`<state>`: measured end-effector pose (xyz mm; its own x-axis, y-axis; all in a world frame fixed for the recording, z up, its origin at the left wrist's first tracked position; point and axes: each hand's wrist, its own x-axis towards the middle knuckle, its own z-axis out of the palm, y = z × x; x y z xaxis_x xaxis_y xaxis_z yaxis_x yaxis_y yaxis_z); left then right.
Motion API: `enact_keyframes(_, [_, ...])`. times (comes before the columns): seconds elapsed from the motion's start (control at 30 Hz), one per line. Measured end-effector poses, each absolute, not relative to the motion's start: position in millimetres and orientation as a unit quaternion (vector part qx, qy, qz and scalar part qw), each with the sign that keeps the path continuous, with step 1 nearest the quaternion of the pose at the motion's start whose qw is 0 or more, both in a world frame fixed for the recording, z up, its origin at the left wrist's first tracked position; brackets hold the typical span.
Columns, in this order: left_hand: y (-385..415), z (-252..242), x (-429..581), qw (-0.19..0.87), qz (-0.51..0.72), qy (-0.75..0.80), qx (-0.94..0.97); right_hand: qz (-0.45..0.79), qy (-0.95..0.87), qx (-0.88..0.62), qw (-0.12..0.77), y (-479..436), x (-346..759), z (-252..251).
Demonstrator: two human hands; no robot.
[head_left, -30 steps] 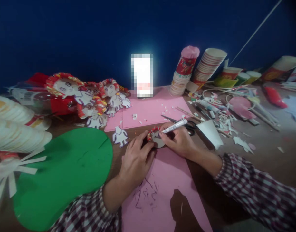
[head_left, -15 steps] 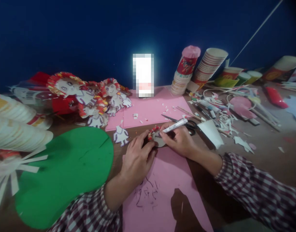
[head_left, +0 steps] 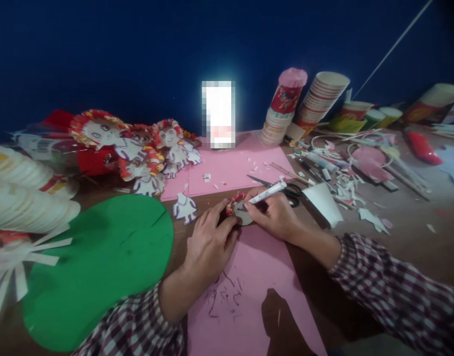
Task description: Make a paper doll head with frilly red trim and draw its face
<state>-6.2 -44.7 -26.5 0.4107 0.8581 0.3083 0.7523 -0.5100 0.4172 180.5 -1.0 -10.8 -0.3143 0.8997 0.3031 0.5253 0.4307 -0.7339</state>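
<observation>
My left hand (head_left: 212,237) grips the left edge of a round paper doll head (head_left: 243,217) with a red and yellow curled rim. In my right hand (head_left: 274,215) is a white acrylic marker (head_left: 267,192), pinched with its tip down at the disc; the fingers hide the tip. Both hands rest over a pink sheet (head_left: 264,277) bearing dark pen strokes. Left of my left hand lies a paper doll body cutout (head_left: 185,207) with a purple outline. Black-handled scissors (head_left: 294,192) lie just beyond my right hand.
A green paper shape (head_left: 104,267) and stacked paper cups (head_left: 30,207) are at left. Finished paper dolls (head_left: 171,141) stand behind. More cup stacks (head_left: 319,104) rise at back right, near paper scraps (head_left: 354,185) and a cut cup piece (head_left: 323,205). A bright blurred patch (head_left: 218,113) is at the back.
Almost nothing differs. The view has shifted very slightly; both hands keep the same hold on the doll head and the marker.
</observation>
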Motion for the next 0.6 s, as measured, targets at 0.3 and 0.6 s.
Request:
enact_keyframes(0.3, [-44.9,-25.4,-6.2,0.105,0.249,0.483,0.833,0.264,-0.766,-0.466,0.357,-0.1,180.1,-10.6])
enact_keyframes(0.6, [-45.0,-24.9,-5.5,0.104,0.252,0.482,0.833,0.270,-0.764,-0.467,0.353,-0.8,180.6,-11.6])
